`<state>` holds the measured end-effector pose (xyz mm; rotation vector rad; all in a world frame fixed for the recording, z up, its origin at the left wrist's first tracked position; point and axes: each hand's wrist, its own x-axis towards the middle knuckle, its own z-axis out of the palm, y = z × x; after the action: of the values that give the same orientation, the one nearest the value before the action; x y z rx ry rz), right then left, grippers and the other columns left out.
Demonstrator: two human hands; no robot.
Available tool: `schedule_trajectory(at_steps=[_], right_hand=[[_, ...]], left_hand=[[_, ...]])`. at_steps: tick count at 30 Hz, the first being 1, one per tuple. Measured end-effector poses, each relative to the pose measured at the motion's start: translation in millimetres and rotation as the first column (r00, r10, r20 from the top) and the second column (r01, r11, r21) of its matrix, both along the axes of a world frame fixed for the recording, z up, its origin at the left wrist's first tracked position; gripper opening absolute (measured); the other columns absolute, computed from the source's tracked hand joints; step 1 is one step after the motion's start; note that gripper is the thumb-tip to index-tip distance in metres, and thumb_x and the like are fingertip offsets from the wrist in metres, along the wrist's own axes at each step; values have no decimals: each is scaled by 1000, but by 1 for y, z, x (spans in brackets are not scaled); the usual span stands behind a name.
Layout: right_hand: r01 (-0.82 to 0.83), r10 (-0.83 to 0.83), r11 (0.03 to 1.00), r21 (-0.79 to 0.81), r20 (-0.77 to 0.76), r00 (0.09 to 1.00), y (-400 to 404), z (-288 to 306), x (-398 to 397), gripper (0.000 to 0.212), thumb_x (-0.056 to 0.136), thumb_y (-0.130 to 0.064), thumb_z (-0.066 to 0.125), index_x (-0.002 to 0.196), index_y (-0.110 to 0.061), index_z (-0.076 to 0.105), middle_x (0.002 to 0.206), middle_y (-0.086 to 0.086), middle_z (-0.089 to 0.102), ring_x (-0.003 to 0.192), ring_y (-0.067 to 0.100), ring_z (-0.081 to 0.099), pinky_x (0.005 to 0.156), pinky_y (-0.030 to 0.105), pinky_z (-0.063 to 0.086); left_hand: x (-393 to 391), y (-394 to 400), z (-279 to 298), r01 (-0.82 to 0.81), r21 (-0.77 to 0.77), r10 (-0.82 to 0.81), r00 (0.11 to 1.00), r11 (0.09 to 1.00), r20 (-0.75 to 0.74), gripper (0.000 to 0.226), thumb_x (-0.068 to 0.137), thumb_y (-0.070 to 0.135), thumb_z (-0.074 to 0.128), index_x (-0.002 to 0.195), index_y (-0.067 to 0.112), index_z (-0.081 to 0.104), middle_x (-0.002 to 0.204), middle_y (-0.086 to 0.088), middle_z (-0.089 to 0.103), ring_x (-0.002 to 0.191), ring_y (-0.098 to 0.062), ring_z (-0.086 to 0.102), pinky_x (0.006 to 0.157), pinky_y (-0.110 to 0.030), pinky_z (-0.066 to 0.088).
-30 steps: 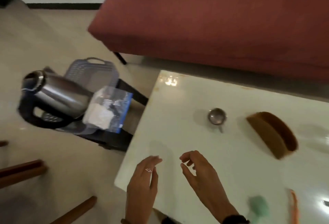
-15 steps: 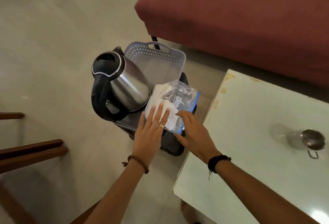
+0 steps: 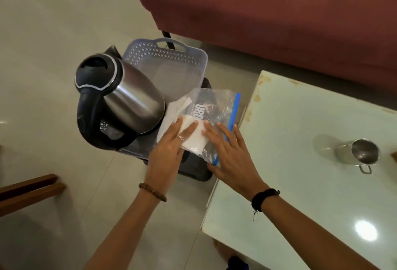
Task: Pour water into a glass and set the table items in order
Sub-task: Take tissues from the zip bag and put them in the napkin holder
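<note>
A steel kettle (image 3: pixel 126 100) with a black lid and handle stands in a grey plastic basket (image 3: pixel 169 59) on a low black stand beside the table. Against the kettle lies a clear zip bag (image 3: pixel 214 106) with a blue strip, holding white folded paper. My left hand (image 3: pixel 169 151) rests flat on the white paper in the bag, fingers straight. My right hand (image 3: pixel 229 151) lies on the bag's right part, fingers straight, thumb under its lower edge. A small steel cup (image 3: pixel 358 153) with a handle stands on the white table (image 3: pixel 300 162) at the right.
A dark red sofa (image 3: pixel 279 16) fills the top right, close behind the table and basket. Brown wooden furniture parts (image 3: pixel 28 192) stick in at the lower left. Pale tiled floor (image 3: pixel 53 22) lies around the stand.
My view swung from the table to the stand. Both hands left the table edge and came down on the zip bag; since half a second ago they spread flatter over it.
</note>
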<state>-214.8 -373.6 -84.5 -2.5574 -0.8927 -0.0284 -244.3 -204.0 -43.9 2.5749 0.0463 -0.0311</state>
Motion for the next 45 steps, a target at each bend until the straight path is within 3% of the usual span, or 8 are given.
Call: schedule_trajectory(at_steps=[6, 10, 14, 17, 21, 26, 36, 45], right_hand=[[17, -40, 991, 133, 173, 984, -43, 57, -12, 59, 80, -33, 56, 133, -15, 36, 143, 7, 47, 137, 25, 29, 106, 65, 18], [78, -117, 965, 249, 143, 983, -108, 91, -30, 41, 86, -29, 38, 116, -10, 59, 125, 10, 63, 121, 29, 54, 108, 65, 15], [229, -238, 896, 380, -23, 971, -171, 116, -53, 38, 94, -33, 40, 95, -9, 69, 93, 4, 74, 105, 14, 56, 110, 32, 22], [396, -234, 826, 402, -394, 889, -213, 120, -70, 14, 91, -30, 54, 94, -29, 67, 91, -13, 71, 95, 4, 60, 87, 21, 46], [470, -161, 794, 385, -612, 775, -262, 110, -87, 22, 90, -21, 58, 90, -42, 62, 86, -11, 74, 80, 7, 69, 78, 29, 53], [522, -92, 750, 405, -719, 689, -286, 95, -111, 16, 92, -21, 55, 96, -37, 56, 87, -8, 75, 77, 11, 72, 76, 28, 57], [665, -150, 600, 445, -753, 640, -273, 100, -134, 35, 74, -57, 58, 89, -25, 59, 80, -5, 76, 72, 11, 72, 77, 36, 58], [516, -339, 830, 212, -543, 768, -273, 105, -150, 33, 87, -55, 27, 95, -25, 39, 89, -1, 74, 76, 29, 68, 65, 46, 53]], left_hand=[[-6, -39, 58, 45, -224, -17, 992, 974, 124, 38, 95, 25, 39, 133, 24, 44, 146, -4, 38, 128, -16, 44, 100, -39, 46], [-7, -88, 76, 224, -196, -215, 974, 955, 67, 40, 96, 38, 34, 133, 27, 43, 141, -7, 45, 122, -18, 49, 102, -39, 43], [-11, -136, 78, 251, -488, -369, 915, 836, -162, 54, 91, 14, 50, 108, 66, 47, 116, 30, 58, 108, 8, 56, 95, -16, 45], [-22, -172, 63, 190, -548, -405, 862, 815, -304, 44, 91, 11, 51, 102, 54, 51, 102, 34, 57, 92, 29, 49, 79, 6, 36], [-41, -218, 45, 48, -633, -385, 828, 773, -408, 32, 87, 17, 59, 99, 47, 57, 104, 24, 64, 96, 16, 56, 82, 2, 39], [-58, -271, 53, 36, -768, -350, 903, 639, -249, 25, 79, 27, 58, 102, 38, 61, 101, 31, 66, 102, 7, 59, 82, -3, 42], [-79, -306, 53, -174, -868, 15, 982, 466, -189, 26, 74, -1, 67, 86, 23, 68, 69, 6, 74, 73, -8, 70, 70, -8, 48], [-68, -287, 50, -194, -866, 203, 973, 461, -110, 31, 77, -4, 63, 93, 22, 65, 66, 13, 73, 72, -4, 70, 70, -7, 49]])
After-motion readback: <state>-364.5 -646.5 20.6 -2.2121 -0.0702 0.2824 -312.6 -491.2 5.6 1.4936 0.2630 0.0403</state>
